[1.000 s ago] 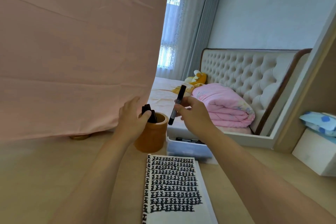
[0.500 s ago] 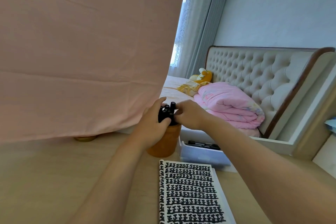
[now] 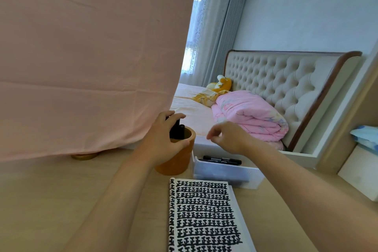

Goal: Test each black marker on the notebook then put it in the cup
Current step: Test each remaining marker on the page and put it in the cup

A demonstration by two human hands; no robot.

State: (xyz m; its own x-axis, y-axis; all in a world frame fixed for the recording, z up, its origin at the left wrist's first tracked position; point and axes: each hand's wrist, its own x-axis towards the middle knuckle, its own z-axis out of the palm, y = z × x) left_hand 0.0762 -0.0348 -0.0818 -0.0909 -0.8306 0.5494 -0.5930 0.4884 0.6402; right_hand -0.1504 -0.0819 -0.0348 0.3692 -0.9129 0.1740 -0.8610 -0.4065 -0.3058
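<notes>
1. The left hand (image 3: 163, 143) grips the orange cup (image 3: 176, 161) just left of the frame's centre. Its thumb curls on the near rim and its fingers arch over the top, so the cup's left side is hidden behind the palm.
2. Black markers (image 3: 178, 131) stand in the cup. Only their dark upper ends show between the fingers and the rim, and how many there are cannot be told.
3. The right hand (image 3: 227, 137) hovers at centre, above the clear tray (image 3: 223, 176), with fingers loosely curled and holding nothing. Blur smears its fingertips.
4. Spare markers (image 3: 222, 160) lie lengthwise in the tray, just right of the cup. At least two show, and the frosted wall hides anything lower.
5. The notebook (image 3: 202, 215) lies on the counter (image 3: 51, 200) at lower centre, just in front of the cup and tray. Rows of black marks fill its page, and the frame's bottom edge cuts it off.
6. A pink cloth (image 3: 88, 57) fills the upper left and hides whatever is behind it. Under its hem a gold base (image 3: 84, 156) peeks out, the rest covered.
7. At the right are a bed (image 3: 190, 108), a folded pink quilt (image 3: 249, 116), a yellow plush toy (image 3: 223, 85) partly hidden behind the quilt, and a tufted headboard (image 3: 286, 80).
</notes>
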